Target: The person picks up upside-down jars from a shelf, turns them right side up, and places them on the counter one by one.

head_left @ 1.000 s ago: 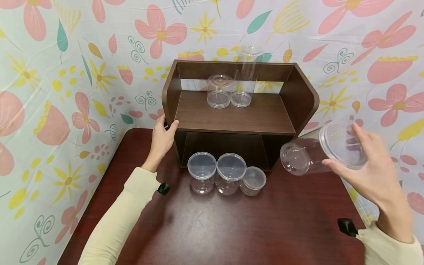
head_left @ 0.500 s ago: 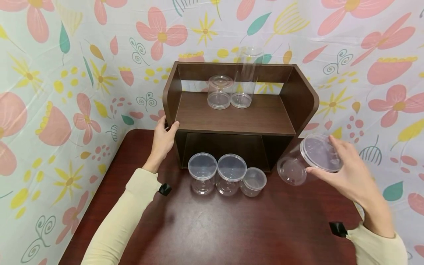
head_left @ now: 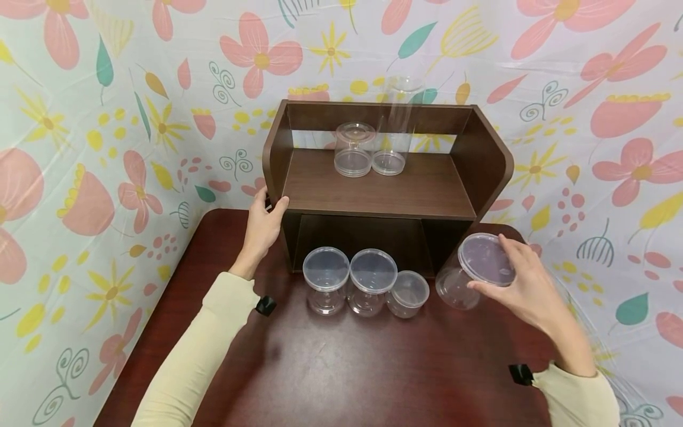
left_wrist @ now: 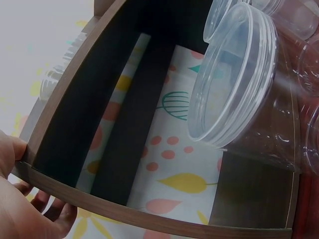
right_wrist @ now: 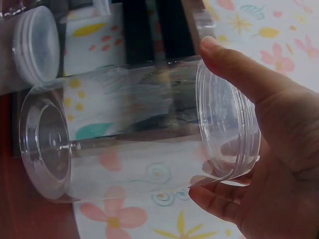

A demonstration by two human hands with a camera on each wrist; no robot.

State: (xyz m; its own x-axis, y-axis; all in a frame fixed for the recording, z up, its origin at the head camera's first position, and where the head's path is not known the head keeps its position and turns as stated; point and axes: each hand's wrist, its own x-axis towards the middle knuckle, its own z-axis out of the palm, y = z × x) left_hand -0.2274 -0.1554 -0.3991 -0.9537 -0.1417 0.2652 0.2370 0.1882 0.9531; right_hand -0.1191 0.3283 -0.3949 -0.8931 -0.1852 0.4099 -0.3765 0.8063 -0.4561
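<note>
My right hand (head_left: 533,290) grips a clear plastic jar (head_left: 456,287) around its lid, thumb on one side and fingers on the other. In the right wrist view the jar (right_wrist: 124,134) shows its ribbed lid at the palm and its round base pointing away. It leans slightly, close over the table right of the shelf. My left hand (head_left: 262,228) holds the left side panel of a dark brown two-tier shelf (head_left: 373,193). Along the shelf's front stand two lidded jars, a left one (head_left: 325,270) and a middle one (head_left: 372,273), then a smaller tub (head_left: 408,290).
On the upper tier, a short clear jar (head_left: 354,151) stands beside a tall clear cylinder (head_left: 392,142). The reddish-brown table (head_left: 341,367) extends in front. A floral sheet (head_left: 176,71) hangs behind and at both sides.
My right hand has brought the jar left and down toward the table beside the shelf, turning it more upright. The left hand has stayed on the side panel.
</note>
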